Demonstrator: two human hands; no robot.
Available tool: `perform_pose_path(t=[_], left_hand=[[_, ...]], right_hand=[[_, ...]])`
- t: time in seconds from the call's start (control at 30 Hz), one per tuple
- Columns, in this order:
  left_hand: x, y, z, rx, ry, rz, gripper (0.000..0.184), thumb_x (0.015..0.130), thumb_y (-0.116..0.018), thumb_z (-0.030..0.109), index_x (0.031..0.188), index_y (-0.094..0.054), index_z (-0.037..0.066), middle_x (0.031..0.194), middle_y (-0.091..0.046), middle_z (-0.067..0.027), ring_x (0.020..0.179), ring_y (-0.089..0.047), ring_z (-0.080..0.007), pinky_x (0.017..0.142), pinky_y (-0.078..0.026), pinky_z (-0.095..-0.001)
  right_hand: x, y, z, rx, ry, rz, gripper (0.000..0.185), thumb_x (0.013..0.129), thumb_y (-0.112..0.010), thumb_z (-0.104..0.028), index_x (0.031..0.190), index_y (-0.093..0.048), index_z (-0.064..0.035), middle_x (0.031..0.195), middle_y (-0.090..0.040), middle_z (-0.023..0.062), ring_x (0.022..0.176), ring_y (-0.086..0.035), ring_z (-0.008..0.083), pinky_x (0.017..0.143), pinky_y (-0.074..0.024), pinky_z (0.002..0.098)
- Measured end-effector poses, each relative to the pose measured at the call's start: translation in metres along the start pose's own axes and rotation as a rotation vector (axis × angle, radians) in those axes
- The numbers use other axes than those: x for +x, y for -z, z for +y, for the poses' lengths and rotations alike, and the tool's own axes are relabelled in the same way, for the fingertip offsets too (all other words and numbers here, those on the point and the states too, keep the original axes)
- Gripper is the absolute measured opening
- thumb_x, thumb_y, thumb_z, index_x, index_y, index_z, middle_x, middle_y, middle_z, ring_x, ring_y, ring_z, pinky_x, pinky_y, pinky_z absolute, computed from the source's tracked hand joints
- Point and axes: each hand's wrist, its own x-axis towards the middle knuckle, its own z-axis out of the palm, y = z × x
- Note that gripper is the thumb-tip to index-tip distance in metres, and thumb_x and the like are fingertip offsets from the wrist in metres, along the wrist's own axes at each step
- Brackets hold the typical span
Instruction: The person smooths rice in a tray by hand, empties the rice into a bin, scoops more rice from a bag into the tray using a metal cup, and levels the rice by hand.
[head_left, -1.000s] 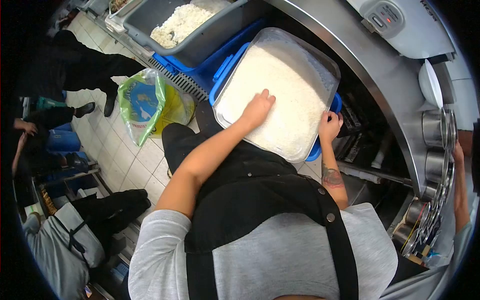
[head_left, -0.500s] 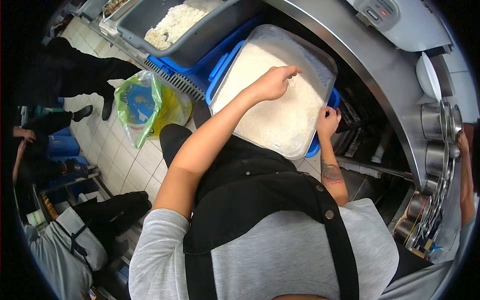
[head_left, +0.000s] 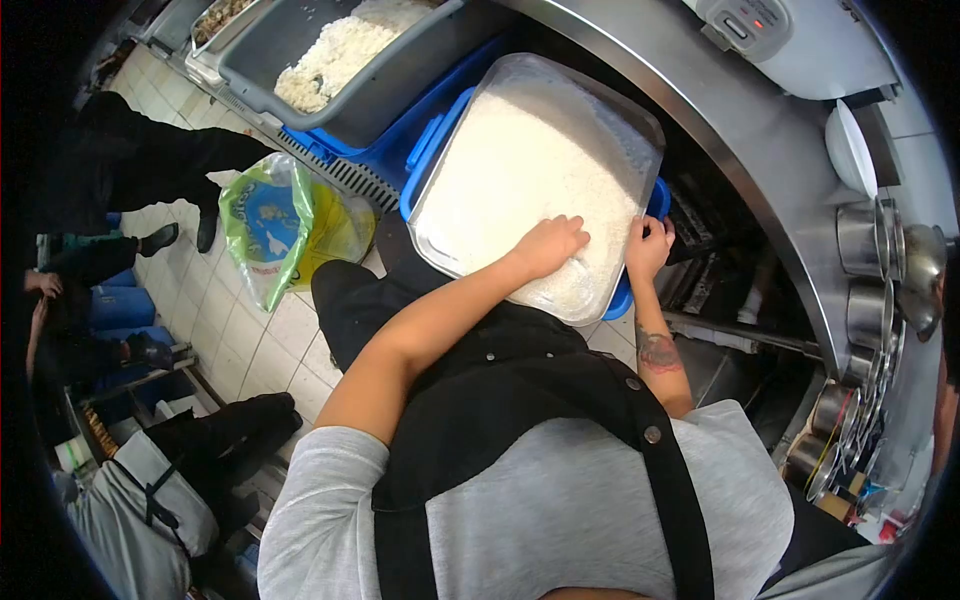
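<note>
A clear plastic tub (head_left: 535,72) holding white, uncooked-looking rice (head_left: 520,160) sits tilted over a blue container (head_left: 428,150) in front of my body. My left hand (head_left: 552,246) lies on the rice near the tub's near side, palm down. Its fingers are bent and slightly apart, their tips touching the grains. At the tub's right edge, my right hand (head_left: 650,246) pinches the rim between thumb and fingers. Part of that grip is hidden.
A grey bin (head_left: 375,110) with white rice-like food stands at upper left, beside a green-and-yellow plastic bag (head_left: 270,230). A steel counter (head_left: 720,110) curves along the right, with metal pots (head_left: 868,240) beyond it. Other people's legs (head_left: 180,150) and a grey sleeve (head_left: 120,530) appear on the left.
My left hand has come down and closer to my body across the rice, its pointing finger now bent onto the grains. My right hand stays at the tub's rim.
</note>
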Motion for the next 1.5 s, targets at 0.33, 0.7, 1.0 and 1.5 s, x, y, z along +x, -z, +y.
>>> perform_pose_path(t=[0.33,0.7,1.0,1.5], left_hand=[[0.040,0.112,-0.064,-0.074,0.031,0.191,0.037,0.078,-0.054,0.001,0.114,-0.063,0.004,0.121,-0.058,-0.0176,0.112,-0.056,-0.0353,0.095,-0.046,-0.0420],[0.036,0.054,-0.088,-0.023,0.497,0.430,0.070,0.076,-0.069,0.046,0.134,-0.048,0.011,0.141,-0.037,-0.0228,0.127,-0.035,-0.0440,0.103,-0.030,-0.0570],[0.037,0.032,-0.014,-0.287,0.293,0.425,0.020,0.078,-0.049,-0.005,0.095,-0.060,-0.003,0.090,-0.059,-0.0301,0.082,-0.061,-0.0459,0.076,-0.050,-0.0502],[0.092,0.063,-0.046,0.053,0.166,-0.018,0.061,0.073,-0.070,0.047,0.128,-0.057,0.024,0.147,-0.037,-0.0109,0.139,-0.021,-0.0421,0.098,-0.022,-0.0740]], right_hand=[[0.000,0.000,-0.002,0.011,0.001,0.010,0.018,0.083,-0.064,-0.021,0.082,-0.065,-0.0029,0.095,-0.067,0.0124,0.118,-0.049,0.0388,0.096,-0.0407,0.0448],[0.002,-0.001,-0.002,0.003,-0.019,-0.015,0.020,0.085,-0.063,-0.022,0.084,-0.066,-0.0024,0.098,-0.067,0.0128,0.121,-0.046,0.0398,0.098,-0.0387,0.0455],[0.001,-0.001,-0.001,0.034,-0.021,-0.033,0.018,0.086,-0.063,-0.021,0.086,-0.066,-0.0031,0.101,-0.067,0.0124,0.121,-0.045,0.0403,0.100,-0.0371,0.0471],[0.002,-0.001,0.000,0.026,-0.022,-0.035,0.019,0.085,-0.065,-0.022,0.080,-0.063,-0.0034,0.098,-0.067,0.0137,0.119,-0.046,0.0390,0.100,-0.0365,0.0445]])
